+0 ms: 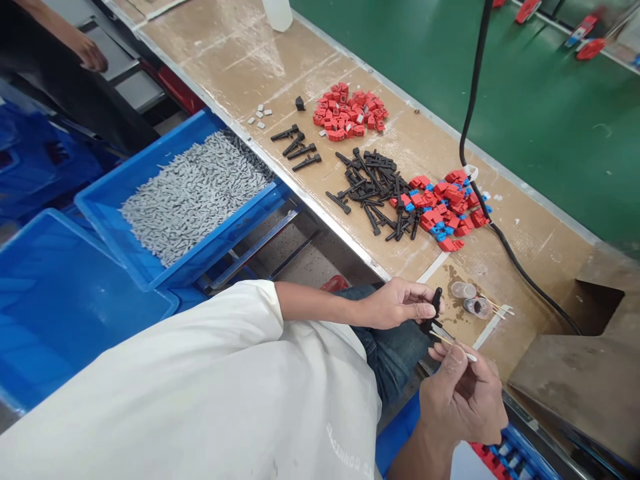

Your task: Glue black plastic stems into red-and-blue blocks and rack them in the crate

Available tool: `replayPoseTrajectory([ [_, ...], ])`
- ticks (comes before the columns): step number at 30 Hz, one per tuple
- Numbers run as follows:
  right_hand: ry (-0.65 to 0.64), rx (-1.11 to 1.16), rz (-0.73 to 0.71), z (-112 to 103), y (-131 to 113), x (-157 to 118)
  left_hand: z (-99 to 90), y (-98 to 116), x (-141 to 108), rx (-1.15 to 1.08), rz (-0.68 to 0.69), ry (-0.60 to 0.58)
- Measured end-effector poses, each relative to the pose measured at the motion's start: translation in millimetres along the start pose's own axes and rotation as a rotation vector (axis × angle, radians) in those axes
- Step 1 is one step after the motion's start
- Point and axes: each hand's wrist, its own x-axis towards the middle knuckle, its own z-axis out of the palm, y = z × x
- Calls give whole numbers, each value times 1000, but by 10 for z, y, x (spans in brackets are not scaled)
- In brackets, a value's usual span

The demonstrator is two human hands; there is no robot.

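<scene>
My left hand [400, 303] is closed round a small black plastic part [437, 301] beside the table's near edge. Its thumb and fingers pinch the part, so some of it is hidden. Just below, my right hand [465, 393] grips a cotton swab [469, 357] between thumb and fingers. The swab's thin stick reaches to the lower end of the black part, where a small grey piece [440, 331] also shows; which hand holds it I cannot tell. On the table close by stand two small clear cups [463, 290], one with dark contents, beside several more swabs [495, 307].
Piles of black parts [373, 177], red parts [350, 113] and red-and-blue parts [450, 207] lie along the table. A black cable [520, 267] crosses it. Blue bins [150, 273] stand left, one full of grey pieces [195, 193]. Another person's hand [93, 55] shows top left.
</scene>
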Motion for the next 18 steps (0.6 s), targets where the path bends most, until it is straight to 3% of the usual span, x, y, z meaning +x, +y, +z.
replayPoseTrajectory([
  [6, -197, -107, -353, -36, -92, 62, -5, 16, 48, -108, -49, 62],
  [14, -75, 5, -346, 15, -105, 140, -47, -20, 56, -372, -297, 4],
  [18, -55, -20, -346, 14, -95, 132, -31, -14, 58, -355, -266, 4],
])
